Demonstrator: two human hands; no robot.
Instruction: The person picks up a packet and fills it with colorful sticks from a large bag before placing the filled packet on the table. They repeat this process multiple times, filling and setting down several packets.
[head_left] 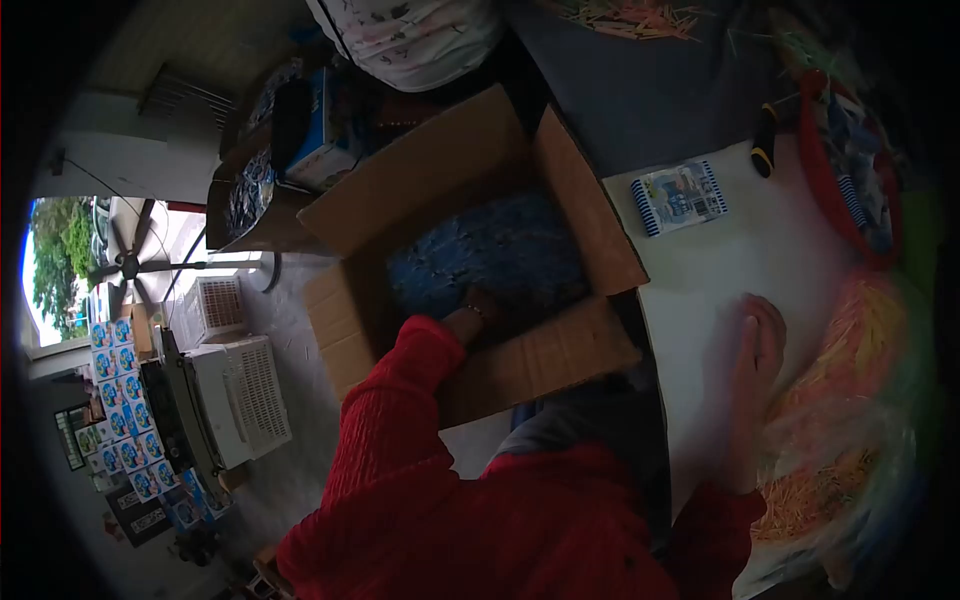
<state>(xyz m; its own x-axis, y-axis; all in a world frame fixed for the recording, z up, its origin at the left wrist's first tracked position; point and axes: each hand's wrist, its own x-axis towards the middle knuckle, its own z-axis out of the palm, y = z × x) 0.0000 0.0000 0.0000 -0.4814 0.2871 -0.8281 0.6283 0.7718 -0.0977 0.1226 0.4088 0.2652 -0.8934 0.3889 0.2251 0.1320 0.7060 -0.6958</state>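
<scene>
My left hand (472,316) reaches over the near side of a cardboard box (420,185) with its flaps up. It touches or lies close to many blue packets (490,255) that fill the inside. Its fingers are lost in the shadow, so what they hold cannot be made out. My right hand (763,335) rests on the white tabletop (700,300), fingers loosely bent, and nothing shows in it. Above it on the table lies a single blue-and-white packet (680,197) with striped ends.
A clear bag of orange and yellow strips (830,460) lies at the right. Behind it are a red basket (825,180) of packets and a black-and-yellow handled tool (764,142). Another open carton (235,215), a fan (130,265) and white crates (245,395) stand at the left.
</scene>
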